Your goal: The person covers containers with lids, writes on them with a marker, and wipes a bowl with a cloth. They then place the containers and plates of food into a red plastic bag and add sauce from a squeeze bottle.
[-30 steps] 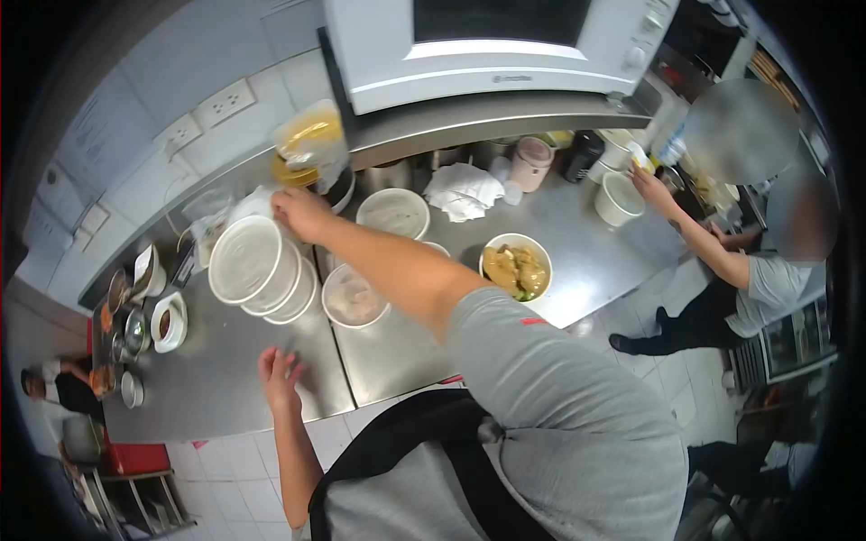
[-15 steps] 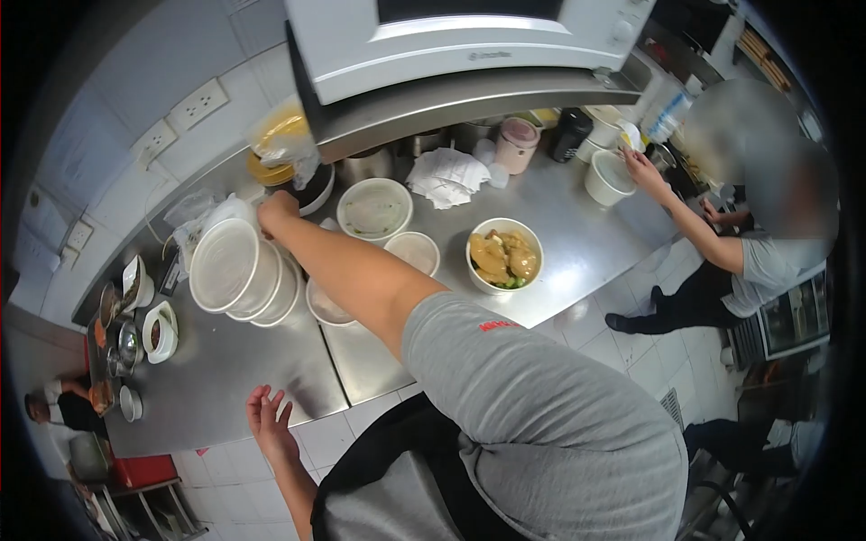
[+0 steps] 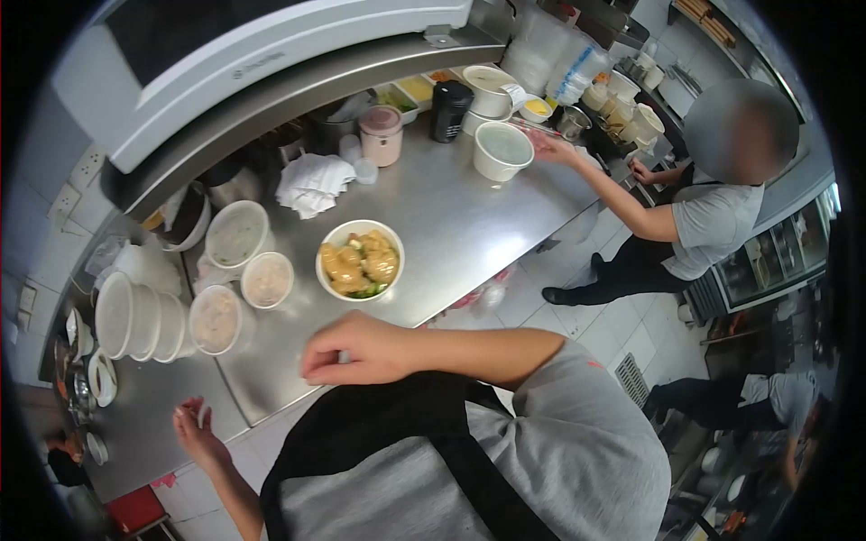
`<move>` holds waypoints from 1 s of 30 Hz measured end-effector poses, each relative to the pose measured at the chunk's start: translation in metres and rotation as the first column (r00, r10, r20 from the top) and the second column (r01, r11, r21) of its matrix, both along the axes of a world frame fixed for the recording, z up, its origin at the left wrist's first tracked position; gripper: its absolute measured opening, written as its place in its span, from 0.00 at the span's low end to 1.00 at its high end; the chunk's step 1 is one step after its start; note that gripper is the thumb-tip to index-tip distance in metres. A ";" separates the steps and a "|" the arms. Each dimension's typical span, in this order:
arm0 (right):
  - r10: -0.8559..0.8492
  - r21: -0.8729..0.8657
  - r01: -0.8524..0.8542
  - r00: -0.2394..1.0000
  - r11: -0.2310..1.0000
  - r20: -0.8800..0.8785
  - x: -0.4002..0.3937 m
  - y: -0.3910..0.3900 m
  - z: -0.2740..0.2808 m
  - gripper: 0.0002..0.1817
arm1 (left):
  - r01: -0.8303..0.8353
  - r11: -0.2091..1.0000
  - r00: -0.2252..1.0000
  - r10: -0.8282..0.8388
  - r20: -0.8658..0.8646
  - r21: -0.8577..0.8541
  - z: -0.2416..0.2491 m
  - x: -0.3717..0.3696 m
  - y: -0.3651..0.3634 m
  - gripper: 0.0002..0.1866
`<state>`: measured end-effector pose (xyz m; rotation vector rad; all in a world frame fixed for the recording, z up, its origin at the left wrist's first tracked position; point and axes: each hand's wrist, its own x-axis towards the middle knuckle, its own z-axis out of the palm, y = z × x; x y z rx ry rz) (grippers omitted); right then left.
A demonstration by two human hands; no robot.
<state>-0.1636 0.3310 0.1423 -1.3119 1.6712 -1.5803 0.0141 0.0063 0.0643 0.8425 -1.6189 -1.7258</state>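
Observation:
My right hand (image 3: 361, 347) is over the near edge of the steel counter (image 3: 433, 243), fingers curled in; whatever they may hold is hidden. Just beyond it stands a white bowl (image 3: 361, 261) of food in a yellow-brown sauce, with green pieces under it. My left hand (image 3: 200, 435) hangs off the counter's front edge, lower left, its fingers loosely bent and apart with nothing visible in them. Between the hands and the back are two small lidded tubs, the nearer tub (image 3: 216, 320) and the farther tub (image 3: 268, 279), and a larger lidded tub (image 3: 238, 233).
A leaning stack of white tubs (image 3: 144, 316) is at the left. A crumpled white cloth (image 3: 314, 183), a pink canister (image 3: 381, 135) and a black cup (image 3: 451, 111) line the back. At the right, a co-worker (image 3: 713, 216) touches a lidded tub (image 3: 503, 151). A microwave (image 3: 262, 68) overhangs the counter.
My right hand has drawn back from behind the tub stack to the counter's near edge. My view has turned right, so everything sits farther left. My left hand's fingers are more bent.

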 end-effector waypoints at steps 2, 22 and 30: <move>-0.108 0.065 0.102 0.989 0.993 0.101 -0.010 0.055 -0.025 0.08 | -0.015 1.000 1.000 0.015 -0.028 -0.023 0.006 -0.016 0.028 0.15; -0.940 0.217 0.922 0.281 0.320 0.194 -0.429 0.354 -0.050 0.34 | -0.259 0.955 0.954 0.276 -0.120 0.142 0.011 -0.102 0.308 0.12; -0.767 0.090 0.807 0.512 0.584 0.386 -0.424 0.362 -0.068 0.38 | -0.359 0.925 0.913 0.376 -0.157 0.126 0.017 -0.080 0.320 0.13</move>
